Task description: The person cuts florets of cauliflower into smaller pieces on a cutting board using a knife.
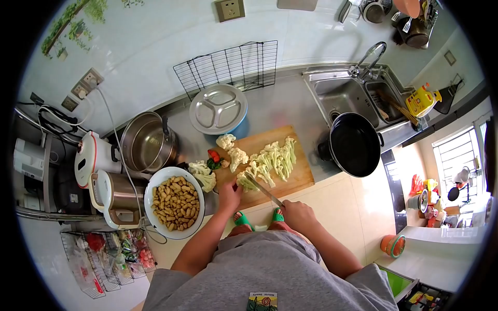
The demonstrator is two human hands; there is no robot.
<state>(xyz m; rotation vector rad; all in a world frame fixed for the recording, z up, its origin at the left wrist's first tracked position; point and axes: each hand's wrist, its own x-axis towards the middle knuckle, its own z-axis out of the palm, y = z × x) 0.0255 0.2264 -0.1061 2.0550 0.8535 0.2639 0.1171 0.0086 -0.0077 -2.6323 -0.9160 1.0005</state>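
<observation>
My right hand [299, 216] is wrapped round the handle of a knife [265, 193], whose blade reaches over the front of a wooden cutting board [302, 173]. My left hand [229, 196] is at the board's front left edge, its fingers closed against a piece of cauliflower [246, 181] beside the blade tip. Cut cauliflower [280, 159] lies spread over the middle of the board. Larger florets [237, 157] rest at its back left, near some red and green peppers [213, 158]. Another chunk of cauliflower [203, 175] sits left of the board.
A bowl of peanuts [175, 203] and a steel pot [149, 142] stand at the left. Behind the board is a divided steel plate [218, 109] on a blue container. On the right are a black pan [355, 145] and a double sink [345, 96].
</observation>
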